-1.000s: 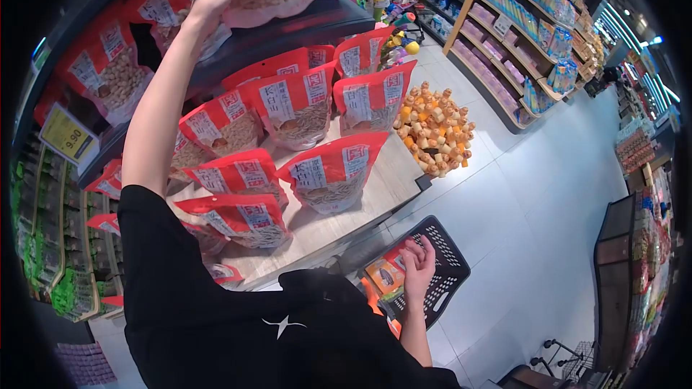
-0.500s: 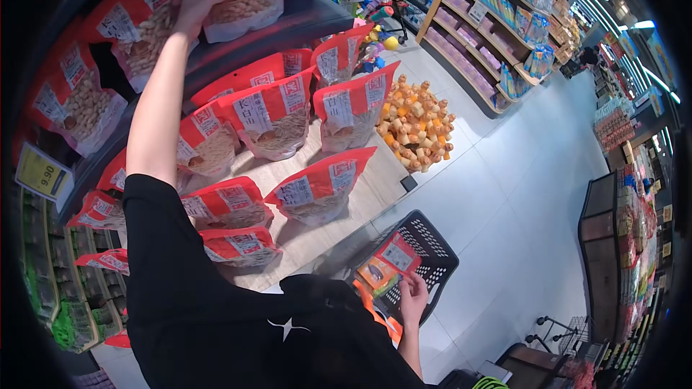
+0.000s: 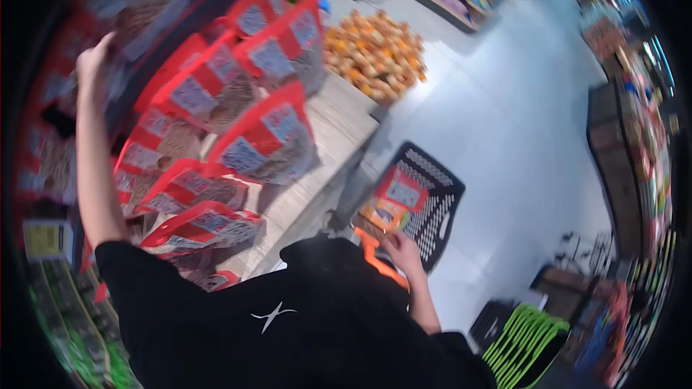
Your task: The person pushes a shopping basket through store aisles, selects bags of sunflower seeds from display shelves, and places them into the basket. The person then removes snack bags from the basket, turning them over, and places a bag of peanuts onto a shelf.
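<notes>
My left hand (image 3: 95, 61) is raised at the upper left, its thumb pointing up beside a red nut bag (image 3: 148, 11) on the upper shelf. Motion blur hides whether its fingers grip the bag. Below stand several red bags, one of them a front bag (image 3: 268, 137) on the pale wooden display (image 3: 335, 112). My right hand (image 3: 402, 251) is over the near side of a black basket (image 3: 436, 205), close to its orange handle (image 3: 376, 253), with the fingers drawn together. What they hold, if anything, cannot be made out. A red packet (image 3: 405, 189) and an orange packet (image 3: 382, 215) lie in the basket.
A heap of orange and cream items (image 3: 378, 54) stands beyond the display corner. At the lower left is a yellow price tag (image 3: 45, 239). Green-striped objects (image 3: 525, 342) are at the bottom right. A stocked shelf unit (image 3: 620, 137) lines the right side.
The view has shifted, so the display and the heap sit further left and higher. My left hand is lower and further left in view. My right hand's fingers are now nearer the orange handle.
</notes>
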Motion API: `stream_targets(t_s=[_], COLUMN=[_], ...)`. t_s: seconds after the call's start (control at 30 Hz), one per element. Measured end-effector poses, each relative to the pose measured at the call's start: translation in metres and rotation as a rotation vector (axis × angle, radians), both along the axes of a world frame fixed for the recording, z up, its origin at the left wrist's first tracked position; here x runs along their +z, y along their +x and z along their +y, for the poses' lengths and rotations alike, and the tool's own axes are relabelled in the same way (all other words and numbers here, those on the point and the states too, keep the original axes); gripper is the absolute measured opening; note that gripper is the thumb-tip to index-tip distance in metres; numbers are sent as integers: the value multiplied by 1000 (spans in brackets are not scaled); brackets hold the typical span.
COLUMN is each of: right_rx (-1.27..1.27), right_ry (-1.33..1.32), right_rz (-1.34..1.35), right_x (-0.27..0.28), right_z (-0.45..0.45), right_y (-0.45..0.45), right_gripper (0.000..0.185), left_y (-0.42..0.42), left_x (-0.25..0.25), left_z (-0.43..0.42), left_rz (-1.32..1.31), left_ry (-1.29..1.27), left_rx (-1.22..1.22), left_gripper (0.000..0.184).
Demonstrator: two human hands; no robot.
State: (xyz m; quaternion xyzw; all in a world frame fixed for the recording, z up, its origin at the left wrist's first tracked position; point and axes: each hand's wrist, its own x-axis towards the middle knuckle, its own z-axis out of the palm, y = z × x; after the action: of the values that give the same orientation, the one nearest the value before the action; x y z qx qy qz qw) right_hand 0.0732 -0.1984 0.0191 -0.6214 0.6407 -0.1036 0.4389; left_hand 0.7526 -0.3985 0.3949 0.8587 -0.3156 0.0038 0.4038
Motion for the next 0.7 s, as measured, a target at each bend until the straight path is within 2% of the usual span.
stream_targets(t_s=[0.07,0.13,0.23,0.3,0.37,0.4,0.43,0.47,0.53,0.57,0.6,0.67,0.7], right_rx=[14,30,-5,-6,-36,-55,-61,-72,-82,-92,-99,-122,-119], right_ry=[83,118,181,205,230,244,258,262,265,271,269,276,273], right_rz=[24,18,43,51,53,59,65,57,47,42,28,1,-15], right_x=[0,-7,-20,-32,-41,-45,-52,-57,-66,-73,-80,-93,-97], right_z=[1,5,11,18,26,30,34,38,47,50,56,63,69], right_y=[-15,-37,-73,-98,-122,-131,-140,-147,-162,-167,-169,-168,-168], right_gripper=[37,34,31,30,29,29,29,29,29,29,29,29,29], left_y=[-10,-54,-206,-287,-374,-419,-456,-488,-532,-545,-556,-558,-557], left_x=[12,37,54,41,13,-6,-29,-56,-137,-194,-250,-366,-405], left_z=[23,50,110,121,137,141,138,136,131,127,129,150,167], left_rz=[-160,-263,-306,-415,-595,-235,-77,12,432,572,608,467,397], left_ry=[-113,-224,-180,-220,-377,-356,-267,-115,167,299,408,588,655], left_rx=[-245,-460,-339,-446,-1339,-1567,-1641,-1596,-1364,-1278,-1220,-1130,-1155], left_gripper=[30,39,35,34,26,23,20,19,19,21,23,30,34])
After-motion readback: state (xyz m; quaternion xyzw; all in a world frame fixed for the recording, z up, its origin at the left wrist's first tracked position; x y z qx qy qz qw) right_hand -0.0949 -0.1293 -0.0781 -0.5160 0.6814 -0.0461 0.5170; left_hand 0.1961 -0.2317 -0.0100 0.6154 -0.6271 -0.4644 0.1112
